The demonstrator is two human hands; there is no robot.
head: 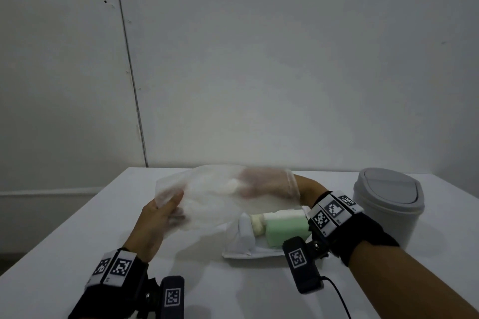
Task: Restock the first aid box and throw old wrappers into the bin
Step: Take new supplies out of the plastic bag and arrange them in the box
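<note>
Right now left hand (153, 223) pinches the edge of a clear plastic bag (215, 199) held above the worktop (77, 241) w/ right hand (261, 184) reaching inside, grip unclear; best keep the mouth wide, then drop contents into first aid box (248, 251), wrapper to bin (388, 202).

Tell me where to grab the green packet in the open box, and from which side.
Grip the green packet across its long sides, coming from above. It lies flat in the box, with a white roll against its left end and the right wrist crossing its right end.
</note>
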